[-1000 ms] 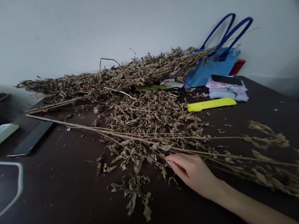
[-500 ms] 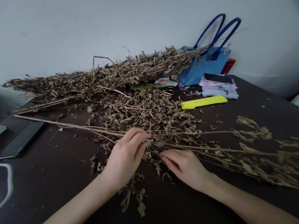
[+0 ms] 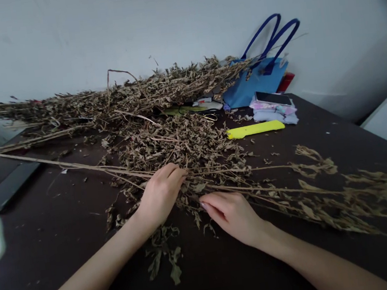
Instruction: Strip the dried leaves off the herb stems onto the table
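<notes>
My left hand [image 3: 162, 192] is closed around several long dried plant stems [image 3: 87, 166], which run from the far left of the table out to the right. Just right of it, my right hand [image 3: 234, 215] is closed in a pinch at the lower edge of the leafy stalks; what lies between its fingertips is too small to make out. Dry leaves [image 3: 324, 218] hang on the right-hand ends of the stems. Beyond the hands lies a heap of crumpled dried leaves [image 3: 186, 141]. A greenish leafy sprig [image 3: 166, 255] rests below my left wrist.
A large bundle of dried stalks [image 3: 121, 97] lies along the wall. At the back right are a blue bag [image 3: 254, 82], a phone [image 3: 274, 98] on tissue packs [image 3: 273, 112], scissors [image 3: 210, 116] and a yellow strip-like object [image 3: 256, 129]. A black flat object [image 3: 9, 184] is left.
The view has shifted slightly, so most things sit farther left. Both hands stay at nearly the same place among the stems, with their grips unchanged.
</notes>
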{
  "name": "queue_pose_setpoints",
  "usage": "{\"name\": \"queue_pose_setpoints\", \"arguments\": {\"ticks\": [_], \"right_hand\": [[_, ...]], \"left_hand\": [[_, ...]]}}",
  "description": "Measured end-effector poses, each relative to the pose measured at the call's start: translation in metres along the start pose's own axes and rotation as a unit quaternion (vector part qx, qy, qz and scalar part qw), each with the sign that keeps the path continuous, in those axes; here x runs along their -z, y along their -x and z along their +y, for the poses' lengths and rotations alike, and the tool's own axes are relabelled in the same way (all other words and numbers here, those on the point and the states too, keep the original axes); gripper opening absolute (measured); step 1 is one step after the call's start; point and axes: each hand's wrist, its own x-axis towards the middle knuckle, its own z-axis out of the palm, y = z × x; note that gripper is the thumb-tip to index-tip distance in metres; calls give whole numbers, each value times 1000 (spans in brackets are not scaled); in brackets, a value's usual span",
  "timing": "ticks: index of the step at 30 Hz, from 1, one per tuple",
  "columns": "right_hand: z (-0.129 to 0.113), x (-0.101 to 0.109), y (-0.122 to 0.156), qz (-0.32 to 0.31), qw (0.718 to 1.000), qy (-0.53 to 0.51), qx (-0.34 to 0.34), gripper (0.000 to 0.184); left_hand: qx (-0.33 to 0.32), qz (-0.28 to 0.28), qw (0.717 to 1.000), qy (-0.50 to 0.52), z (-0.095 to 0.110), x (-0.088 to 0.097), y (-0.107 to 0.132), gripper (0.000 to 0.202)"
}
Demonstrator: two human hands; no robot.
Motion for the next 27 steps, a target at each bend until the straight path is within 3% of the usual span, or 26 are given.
{"name": "queue_pose_setpoints", "arguments": {"ticks": [5,12,19,27], "right_hand": [[0,0,0,3,1000,-1,-2,22],[0,2,-1,2,1000,-10,-5,22],[1,-1,1,-11,1000,-17,-17,22],[2,-1,0,-13,997,-63,-41,23]], "left_hand": [[8,33,999,26,1,5,4,12],[20,2,1000,3,2,12,13,10],[22,59,998,30,1,8,25,5],[18,84,994,66,0,6,32,2]]}}
